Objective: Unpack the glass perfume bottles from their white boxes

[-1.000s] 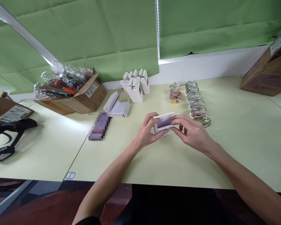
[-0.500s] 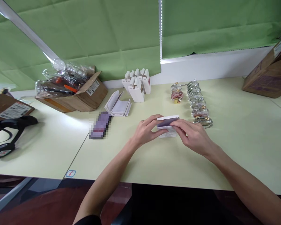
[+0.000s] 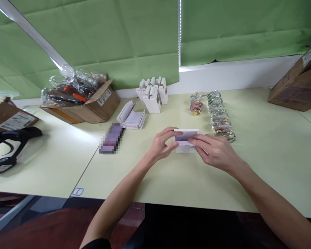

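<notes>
Our left hand [image 3: 162,144] and right hand [image 3: 214,151] pinch 1 small white carton [image 3: 186,148] between them.

Both hands are half closed, fingertips on its 2 short ends, the right overlapping it slightly more. Its long axis runs parallel to the front edge of the bench [image 3: 248,193], about midway back.

The left forearm [image 3: 116,195] and right forearm [image 3: 272,197] angled inward from the lower corners, wrists gently bent. The left hand [image 3: 162,145] curled its fingers, while the right hand [image 3: 214,152] reached across, fingers extended, close beside it.
</notes>
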The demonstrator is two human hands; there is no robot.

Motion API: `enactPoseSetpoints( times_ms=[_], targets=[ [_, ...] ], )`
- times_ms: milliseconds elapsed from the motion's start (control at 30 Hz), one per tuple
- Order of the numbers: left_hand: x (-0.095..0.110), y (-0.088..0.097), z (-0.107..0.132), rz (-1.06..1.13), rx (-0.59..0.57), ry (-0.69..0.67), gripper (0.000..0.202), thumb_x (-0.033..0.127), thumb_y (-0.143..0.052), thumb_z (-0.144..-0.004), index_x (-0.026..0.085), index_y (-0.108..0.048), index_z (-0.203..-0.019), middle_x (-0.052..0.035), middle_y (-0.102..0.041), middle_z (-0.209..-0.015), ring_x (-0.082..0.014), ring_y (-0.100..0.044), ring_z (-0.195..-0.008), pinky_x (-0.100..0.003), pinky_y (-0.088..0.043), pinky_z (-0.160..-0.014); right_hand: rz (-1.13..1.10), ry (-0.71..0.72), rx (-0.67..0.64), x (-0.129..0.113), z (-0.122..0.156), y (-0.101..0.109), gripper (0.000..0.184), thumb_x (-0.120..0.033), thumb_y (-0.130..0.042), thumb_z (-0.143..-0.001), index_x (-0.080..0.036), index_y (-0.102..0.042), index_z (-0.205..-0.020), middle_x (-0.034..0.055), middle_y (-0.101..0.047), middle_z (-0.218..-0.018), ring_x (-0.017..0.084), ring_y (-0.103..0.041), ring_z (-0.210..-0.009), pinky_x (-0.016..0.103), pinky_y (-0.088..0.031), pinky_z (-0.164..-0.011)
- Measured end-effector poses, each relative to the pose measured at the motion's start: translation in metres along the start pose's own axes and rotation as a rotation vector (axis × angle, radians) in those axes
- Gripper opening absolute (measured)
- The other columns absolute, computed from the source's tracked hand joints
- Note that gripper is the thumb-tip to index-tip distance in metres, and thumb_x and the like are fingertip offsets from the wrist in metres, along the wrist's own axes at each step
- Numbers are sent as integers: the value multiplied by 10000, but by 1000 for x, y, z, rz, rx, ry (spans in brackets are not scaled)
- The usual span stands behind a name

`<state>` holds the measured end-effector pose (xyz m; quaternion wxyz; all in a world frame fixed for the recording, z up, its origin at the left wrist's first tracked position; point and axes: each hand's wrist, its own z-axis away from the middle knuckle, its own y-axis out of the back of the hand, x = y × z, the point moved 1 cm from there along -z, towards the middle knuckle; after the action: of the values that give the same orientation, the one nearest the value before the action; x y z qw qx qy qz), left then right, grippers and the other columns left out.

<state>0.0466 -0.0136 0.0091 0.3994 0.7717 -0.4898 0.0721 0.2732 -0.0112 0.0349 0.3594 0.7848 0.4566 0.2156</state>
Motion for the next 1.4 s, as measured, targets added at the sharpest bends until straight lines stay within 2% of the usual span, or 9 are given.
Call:
enactPoseSetpoints(
  times_ms=[167, 467, 733, 800, 867, 967, 1067, 1200, 1400],
  targets=[
    [14, 6, -9, 129, -86, 193, 252, 431, -631, -918, 198, -676, -1001, -65, -732, -946, -176, -677, -846, -325, -542, -755, -39, 13, 63, -1, -2, 4, 192, -281, -611, -952, -182, -757, -1031, 67, -784, -1006, 184, -731, -784, 292, -536, -633],
    [11, 9, -9, 167, -189, 231, 308, 366, -716, -856, 210, -640, -1110, -71, -718, -1095, -194, -683, -981, -313, -558, -805, -227, -83, 159, 0, -2, -2, 200, -170, -595, -942, -187, -736, -1083, 104, -762, -1096, 186, -744, -851, 282, -591, -655],
    [16, 12, -10, 127, -151, 162, 284, 364, -646, -905, 202, -630, -1138, -117, -643, -1207, -226, -612, -1144, -312, -551, -812, -186, -440, 362, 24, -12, 23, 185, -230, -578, -928, -210, -762, -940, 84, -777, -947, 210, -728, -801, 316, -593, -618],
    [16, 15, -10, 137, -165, 161, 316, 405, -642, -907, 205, -625, -1151, -127, -623, -1246, -239, -605, -1169, -338, -545, -861, -142, -562, 277, 41, -19, 26, 208, -286, -583, -920, -194, -757, -987, 88, -773, -981, 195, -702, -698, 333, -584, -608],
    [16, 16, -9, 137, -214, 144, 475, 495, -722, -831, 214, -607, -1197, -136, -611, -1276, -278, -584, -1217, -396, -519, -953, -55, -668, 66, 64, -30, 25, 263, -306, -588, -909, -183, -737, -1088, 90, -766, -1036, 216, -703, -723, 378, -580, -701],
    [12, 13, -6, 86, -306, 152, 670, 496, -820, -729, 240, -546, -1284, -129, -588, -1315, -296, -561, -1251, -417, -487, -1016, 75, -696, -291, 103, -51, 12, 352, -304, -566, -906, -154, -695, -1197, 133, -739, -1145, 306, -694, -984, 429, -531, -855],
    [5, 8, -2, 30, -313, 180, 512, 335, -722, -856, 265, -504, -1315, -93, -602, -1289, -229, -605, -1157, -350, -515, -943, 75, -698, -580, 140, -70, -12, 462, -268, -613, -875, -119, -617, -1312, 189, -633, -1347, 326, -605, -1189, 394, -474, -948],
    [-8, 7, 2, -26, -253, 200, 466, 281, -683, -880, 265, -510, -1311, -75, -633, -1210, -205, -630, -1067, -329, -526, -902, 62, -714, -648, 170, -84, -41, 510, -238, -697, -818, -124, -617, -1308, 175, -668, -1289, 280, -634, -1133, 317, -470, -895],
    [-34, 16, 1, -121, -126, 250, 573, 315, -663, -897, 293, -446, -1427, -83, -591, -1270, -203, -613, -1073, -339, -540, -919, 106, -734, -685, 177, -93, -66, 314, -194, -706, -768, -154, -715, -1079, 150, -730, -1101, 267, -674, -987, 275, -454, -755]
  ],
)
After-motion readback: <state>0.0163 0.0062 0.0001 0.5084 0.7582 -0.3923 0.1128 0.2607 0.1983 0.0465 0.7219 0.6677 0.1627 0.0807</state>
